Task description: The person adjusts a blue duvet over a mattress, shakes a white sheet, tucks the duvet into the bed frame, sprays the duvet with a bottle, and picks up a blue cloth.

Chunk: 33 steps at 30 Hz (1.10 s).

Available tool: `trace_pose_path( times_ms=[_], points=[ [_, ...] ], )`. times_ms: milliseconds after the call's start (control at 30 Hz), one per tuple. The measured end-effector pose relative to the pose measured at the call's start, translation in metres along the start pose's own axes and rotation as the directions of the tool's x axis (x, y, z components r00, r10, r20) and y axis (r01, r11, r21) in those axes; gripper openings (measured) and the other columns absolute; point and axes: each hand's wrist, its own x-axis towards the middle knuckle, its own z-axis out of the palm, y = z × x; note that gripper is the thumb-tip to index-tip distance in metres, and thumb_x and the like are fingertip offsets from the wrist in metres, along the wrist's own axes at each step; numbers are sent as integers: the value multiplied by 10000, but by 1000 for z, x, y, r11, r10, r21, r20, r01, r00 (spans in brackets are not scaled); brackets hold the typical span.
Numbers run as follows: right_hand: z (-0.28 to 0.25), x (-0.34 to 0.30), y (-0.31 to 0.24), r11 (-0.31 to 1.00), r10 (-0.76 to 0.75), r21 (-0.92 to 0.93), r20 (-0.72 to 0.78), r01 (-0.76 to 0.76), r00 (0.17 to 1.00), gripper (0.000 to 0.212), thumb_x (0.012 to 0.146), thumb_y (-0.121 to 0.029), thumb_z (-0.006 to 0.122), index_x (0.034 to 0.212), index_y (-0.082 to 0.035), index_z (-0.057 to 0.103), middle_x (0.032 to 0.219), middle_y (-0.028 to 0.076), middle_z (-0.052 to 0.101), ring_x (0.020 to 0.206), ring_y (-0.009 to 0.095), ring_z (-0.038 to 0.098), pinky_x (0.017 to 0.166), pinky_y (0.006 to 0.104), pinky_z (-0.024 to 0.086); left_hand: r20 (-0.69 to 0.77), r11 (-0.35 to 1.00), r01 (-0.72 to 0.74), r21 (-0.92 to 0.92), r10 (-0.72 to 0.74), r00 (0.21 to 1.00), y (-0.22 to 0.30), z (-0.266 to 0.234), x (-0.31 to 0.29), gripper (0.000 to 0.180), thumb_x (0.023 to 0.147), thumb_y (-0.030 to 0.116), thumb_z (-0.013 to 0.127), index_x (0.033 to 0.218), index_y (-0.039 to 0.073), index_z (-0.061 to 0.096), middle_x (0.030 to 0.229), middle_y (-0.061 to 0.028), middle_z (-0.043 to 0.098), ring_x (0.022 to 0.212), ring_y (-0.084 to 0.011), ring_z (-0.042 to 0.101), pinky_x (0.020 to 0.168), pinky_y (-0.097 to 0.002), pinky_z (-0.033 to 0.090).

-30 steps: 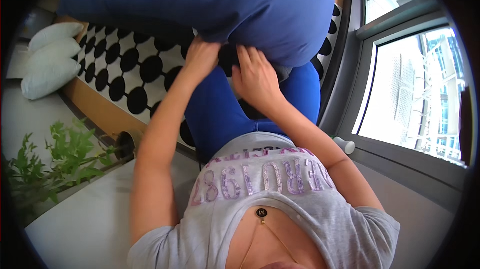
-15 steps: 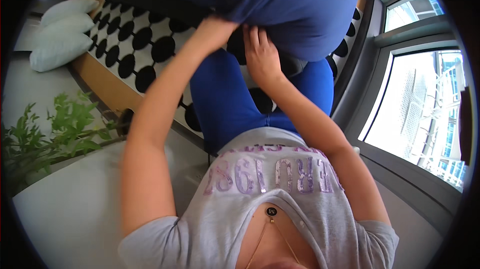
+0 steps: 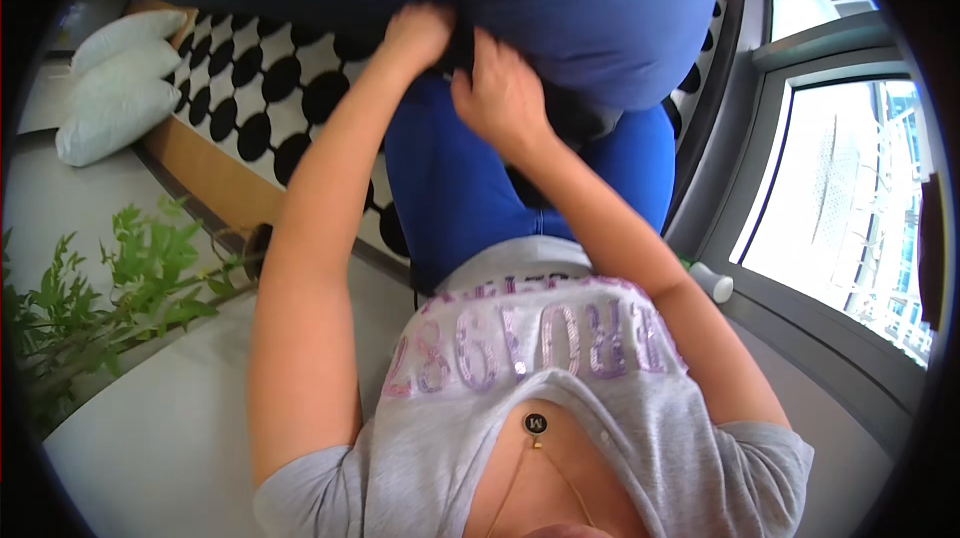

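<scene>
A big, puffy blue cushion fills the top of the view, above my knees. A dark crease runs into its near edge, and both my hands are at that crease. My left hand is closed on the fabric left of the crease, its fingertips hidden. Just right of it, my right hand has its fingers bent against the cushion's underside, with the thumb held apart. Its fingertips disappear in the dark fold, so what they pinch there is hidden. My legs in blue trousers are below the cushion.
A black-and-white patterned mat with a wooden edge lies under the cushion. Pale pillows are stacked at the far left. A leafy plant stands at the left. Beside a window on the right is a white cylinder.
My hands have moved up and slightly left in view, and the crease between them looks deeper. The right hand has turned so its thumb shows. The cushion has shifted slightly up and left.
</scene>
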Motion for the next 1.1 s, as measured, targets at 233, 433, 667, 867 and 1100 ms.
trace_pose_path(
  times_ms=[233, 433, 667, 867, 1100],
  points=[
    [-2, 9, 15, 986, -72, -141, 147, 93, 987, 480, 752, -184, 558, 1171, 26, 453, 1010, 254, 573, 951, 364, 567, 830, 403, 463, 5, 983, -17, 182, 17, 1000, -2, -4, -10, 273, 753, 42, 467, 988, 30, 604, 972, -154, 612, 979, -311, 570, 786, -413, 482],
    [3, 27, 25, 918, -59, -365, 257, 154, 965, 408, 714, -162, 580, 1071, 24, 516, 923, 224, 612, 870, 307, 618, 780, 361, 492, -479, 973, -170, -159, 75, 875, 15, -14, -62, 364, 664, -49, 518, 1009, 38, 597, 1003, -120, 580, 977, -281, 534, 792, -398, 461],
    [25, 78, 10, 901, 163, -433, 410, 35, 898, 217, 756, -175, 569, 911, -49, 656, 982, 121, 648, 890, 246, 638, 677, 368, 530, -42, 999, 14, 41, -12, 999, -2, 8, 8, 288, 710, 96, 564, 989, 27, 585, 1060, -178, 570, 1031, -321, 504, 910, -405, 389],
    [21, -2, 47, 771, -311, -543, 135, 333, 941, 393, 731, -164, 529, 1082, 9, 570, 1245, 183, 460, 1169, 282, 421, 1001, 372, 291, -385, 985, -142, 99, 170, 907, 31, 15, -41, 409, 709, -46, 492, 1117, -73, 483, 1164, -233, 488, 1126, -364, 437, 946, -405, 378],
    [-74, -60, 24, 935, -335, -102, 69, 341, 940, 458, 695, -165, 626, 1104, 11, 520, 1149, 159, 512, 1119, 294, 458, 977, 374, 329, -525, 932, -169, -320, -27, 850, 34, -21, -73, 366, 658, -90, 442, 994, -24, 572, 1066, -152, 549, 1024, -338, 492, 886, -397, 405]
  ],
)
